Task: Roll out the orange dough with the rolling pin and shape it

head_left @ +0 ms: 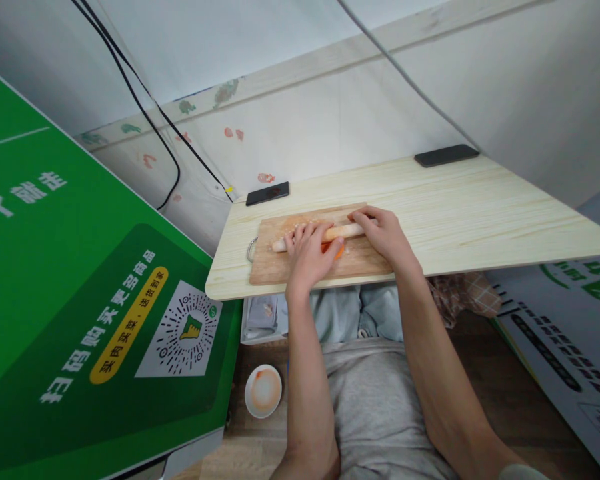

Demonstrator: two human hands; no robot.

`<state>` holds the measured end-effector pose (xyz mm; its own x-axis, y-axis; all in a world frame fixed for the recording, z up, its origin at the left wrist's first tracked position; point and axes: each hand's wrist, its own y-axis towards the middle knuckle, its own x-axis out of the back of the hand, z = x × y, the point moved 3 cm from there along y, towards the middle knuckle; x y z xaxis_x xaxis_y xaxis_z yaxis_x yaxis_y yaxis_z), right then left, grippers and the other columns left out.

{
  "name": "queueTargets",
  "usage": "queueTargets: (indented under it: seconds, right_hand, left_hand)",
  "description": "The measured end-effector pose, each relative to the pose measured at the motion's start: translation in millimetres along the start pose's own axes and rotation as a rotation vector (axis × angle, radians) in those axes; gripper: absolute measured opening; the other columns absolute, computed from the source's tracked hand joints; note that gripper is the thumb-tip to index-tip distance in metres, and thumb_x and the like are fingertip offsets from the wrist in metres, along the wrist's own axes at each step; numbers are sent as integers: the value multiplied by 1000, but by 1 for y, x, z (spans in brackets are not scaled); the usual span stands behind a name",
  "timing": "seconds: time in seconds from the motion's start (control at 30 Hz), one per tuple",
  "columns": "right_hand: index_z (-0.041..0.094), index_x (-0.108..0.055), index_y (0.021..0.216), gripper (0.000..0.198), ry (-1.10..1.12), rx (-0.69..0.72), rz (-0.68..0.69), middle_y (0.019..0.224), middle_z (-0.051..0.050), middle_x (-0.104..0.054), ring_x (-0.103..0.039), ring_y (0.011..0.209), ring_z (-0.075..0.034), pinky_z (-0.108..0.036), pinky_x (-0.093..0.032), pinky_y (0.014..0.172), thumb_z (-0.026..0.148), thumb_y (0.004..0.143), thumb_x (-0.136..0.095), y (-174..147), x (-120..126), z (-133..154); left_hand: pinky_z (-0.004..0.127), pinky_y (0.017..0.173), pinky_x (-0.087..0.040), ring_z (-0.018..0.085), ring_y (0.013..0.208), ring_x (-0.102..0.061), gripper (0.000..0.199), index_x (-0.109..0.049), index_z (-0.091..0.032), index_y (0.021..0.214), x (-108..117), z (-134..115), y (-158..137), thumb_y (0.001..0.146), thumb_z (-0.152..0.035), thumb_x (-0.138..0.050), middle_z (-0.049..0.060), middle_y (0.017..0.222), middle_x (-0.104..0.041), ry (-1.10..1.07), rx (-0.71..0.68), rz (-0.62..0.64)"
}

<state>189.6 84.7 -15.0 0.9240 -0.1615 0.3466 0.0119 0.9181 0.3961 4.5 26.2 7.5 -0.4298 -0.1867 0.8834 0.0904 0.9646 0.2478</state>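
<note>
A wooden cutting board (275, 267) lies on the pale table, dusted with white powder and stained orange. Across it is a rolling pin (351, 231), pale with an orange-tinged middle. My left hand (310, 257) rests on its left part, fingers curved over the top and thumb reaching right. The right end is gripped by my right hand (383, 233), with fingertips over the far side. Below the pin, beside my left thumb, shows a bright orange piece (339, 253), apparently dough; my left hand hides part of it.
A dark phone (267, 193) lies behind the board, and another phone (447, 155) at the table's back right. The table (480, 213) meets the wall. A green panel (105, 220) stands left. An orange-stained white bowl (263, 392) sits below.
</note>
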Motion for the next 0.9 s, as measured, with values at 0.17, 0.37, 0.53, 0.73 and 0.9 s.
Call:
queueTargets:
  seconds: [0.17, 0.37, 0.53, 0.73, 0.9]
  right_hand:
    - [24, -81, 88, 27, 3, -4, -1, 100, -9, -85, -75, 100, -31, -45, -54, 100, 42, 95, -61, 0, 0, 1]
    - [24, -81, 89, 27, 3, -7, 5, 101, -9, -85, -75, 101, -31, -47, -54, 102, 41, 96, -61, 0, 0, 0]
    - [24, -81, 88, 27, -6, -8, -3, 100, -9, -85, -76, 101, -32, -47, -55, 100, 40, 95, -61, 1, -1, 0]
    - [23, -81, 88, 28, -6, -9, -1, 100, -10, -85, -76, 101, -31, -46, -54, 100, 42, 95, -61, 1, 0, 1]
    - [24, -81, 88, 28, -4, -11, 0, 101, -10, -85, -76, 101, -31, -45, -54, 99, 42, 95, -61, 0, 0, 2]
  left_hand:
    - [50, 125, -33, 30, 145, -54, 37, -71, -36, 145, -1, 0, 1, 110, -45, -62, 1, 155, -71, -2, -3, -3]
    - [51, 125, -34, 29, 143, -56, 36, -72, -35, 143, -2, 1, 1, 109, -45, -64, 0, 153, -72, -13, -13, -28]
    - [51, 124, -35, 29, 145, -55, 35, -72, -34, 142, -2, 1, 0, 109, -45, -65, 1, 154, -72, -20, -16, -39]
    - [52, 125, -34, 30, 145, -56, 34, -73, -35, 141, -2, 2, 1, 109, -44, -65, 1, 152, -73, -27, -16, -41]
    - [52, 126, -33, 30, 145, -55, 35, -73, -34, 142, -2, 2, 0, 109, -44, -66, 2, 152, -73, -30, -18, -51]
